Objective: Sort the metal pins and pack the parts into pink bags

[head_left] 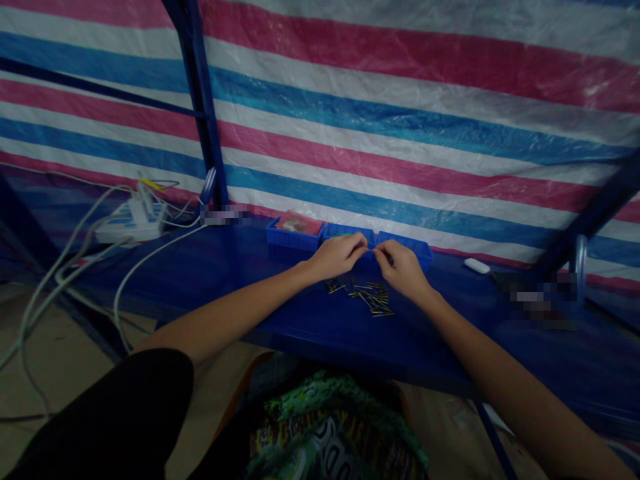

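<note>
My left hand point(341, 257) and my right hand point(400, 267) meet almost fingertip to fingertip above the blue table, both pinched closed. Between them is something small and thin, too tiny to make out. Just below lies a loose pile of thin brass-coloured screw-like pins point(374, 297), with a smaller cluster point(335, 286) to its left. Behind my hands stand blue plastic bins in a row: the left bin point(293, 238) holds a red packet point(306, 223), while the middle bin point(327, 231) and the right bin point(423, 252) are partly hidden by my hands.
A white power strip point(133, 223) with plugs and trailing cables point(125, 280) sits at the left end of the table point(300, 327). Off to the right lies a small white object point(477, 266). Blue metal posts point(200, 113) and a striped plastic sheet point(400, 133) stand behind.
</note>
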The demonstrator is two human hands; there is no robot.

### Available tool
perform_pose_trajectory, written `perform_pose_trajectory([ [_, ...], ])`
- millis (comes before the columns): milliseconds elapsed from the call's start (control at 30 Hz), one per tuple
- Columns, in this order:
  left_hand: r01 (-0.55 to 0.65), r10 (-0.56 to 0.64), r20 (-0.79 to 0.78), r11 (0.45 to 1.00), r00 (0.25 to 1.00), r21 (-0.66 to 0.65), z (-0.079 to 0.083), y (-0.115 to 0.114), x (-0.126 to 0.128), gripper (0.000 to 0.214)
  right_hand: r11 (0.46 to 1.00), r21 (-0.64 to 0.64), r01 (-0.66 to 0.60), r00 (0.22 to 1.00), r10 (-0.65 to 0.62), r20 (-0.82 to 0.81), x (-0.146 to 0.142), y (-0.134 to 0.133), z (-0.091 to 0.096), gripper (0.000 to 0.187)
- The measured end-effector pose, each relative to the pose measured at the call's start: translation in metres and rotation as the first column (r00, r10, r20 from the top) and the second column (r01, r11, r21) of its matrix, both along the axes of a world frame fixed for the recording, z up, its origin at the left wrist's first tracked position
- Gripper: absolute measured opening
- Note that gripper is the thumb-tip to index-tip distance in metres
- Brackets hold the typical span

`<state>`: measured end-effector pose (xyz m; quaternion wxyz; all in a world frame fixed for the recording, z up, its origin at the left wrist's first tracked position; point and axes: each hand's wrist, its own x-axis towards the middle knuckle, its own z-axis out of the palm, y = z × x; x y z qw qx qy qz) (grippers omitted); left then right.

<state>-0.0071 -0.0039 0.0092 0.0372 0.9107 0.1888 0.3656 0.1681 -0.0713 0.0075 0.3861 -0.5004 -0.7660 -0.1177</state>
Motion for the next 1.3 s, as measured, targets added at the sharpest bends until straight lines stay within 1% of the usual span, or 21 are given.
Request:
perform_pose_trajectory([
  [133,-0.025,0.025,-0.002,1.0,1.0,0.006,0.0002,0.0012,0.0002,0.021,1.0,-0.017,-0.003,1.0,0.003,-0.028,-0.0005,-0.0007,-0.0008,0.015],
  [233,-0.039,0.038,-0.027,0.999,0.999,-0.001,0.0014,0.0001,0.0002,0.025,1.0,-0.016,-0.017,1.0,0.017,-0.016,-0.0006,-0.0012,-0.0004,0.013],
  [433,-0.031,0.031,-0.005,0.999,1.0,-0.019,0.0007,-0.0017,0.0003,0.018,1.0,0.0,0.006,1.0,-0.006,-0.013,0.0002,-0.0001,0.0002,0.017],
  [600,0.001,-0.001,0.006,1.0,1.0,0.003,-0.0009,0.0007,0.0004,0.015,1.0,-0.006,0.002,1.0,-0.002,-0.018,0.0,-0.0004,-0.0004,0.018],
  [700,-0.02,0.02,0.006,1.0,1.0,0.003,-0.0005,0.0013,0.0003,0.019,1.0,-0.02,-0.007,0.999,0.006,-0.038,-0.0005,-0.0009,-0.0009,0.015],
  [800,-0.041,0.042,-0.019,0.999,0.999,0.008,0.0012,0.0004,0.0003,0.024,1.0,-0.007,-0.018,0.999,0.018,-0.051,-0.0007,-0.0012,-0.001,0.016],
  [933,-0.067,0.068,-0.06,0.998,0.996,0.021,0.0032,-0.0017,0.0006,0.028,0.999,-0.001,-0.048,0.998,0.048,-0.04,-0.0007,-0.0019,-0.0005,0.011],
  [1100,-0.04,0.04,0.0,0.999,0.999,-0.016,0.0025,-0.0042,0.0006,0.018,1.0,0.01,-0.02,0.999,0.021,-0.048,0.0001,-0.0016,0.0003,0.013],
  [1233,-0.021,0.021,0.016,1.0,1.0,-0.009,0.0021,-0.0044,0.0005,0.015,1.0,0.016,0.002,0.999,-0.001,-0.043,0.0006,-0.001,0.0002,0.017],
  [1300,-0.026,0.026,0.014,1.0,1.0,-0.013,0.0024,-0.004,0.0005,0.017,1.0,0.013,-0.005,0.999,0.006,-0.05,0.0004,-0.0013,0.0,0.016],
])
